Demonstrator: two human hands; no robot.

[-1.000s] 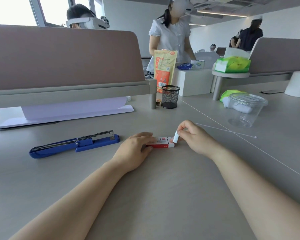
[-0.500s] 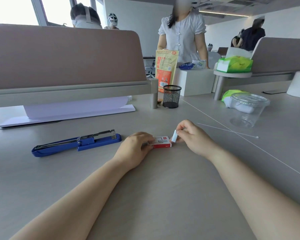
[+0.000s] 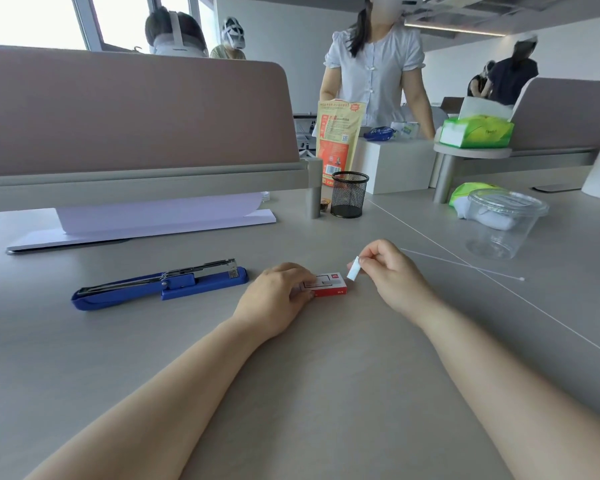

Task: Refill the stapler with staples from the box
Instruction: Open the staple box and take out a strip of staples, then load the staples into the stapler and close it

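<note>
Stapler [image 3: 160,284], staple box [image 3: 328,285], grey desk [image 3: 326,393]

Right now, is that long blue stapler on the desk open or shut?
Open. The long blue stapler lies flat on the grey desk with its metal staple rail raised off the base; neither hand touches it.

black mesh pen cup [image 3: 349,195], clear plastic tub [image 3: 503,223], green tissue pack [image 3: 477,132]
</note>
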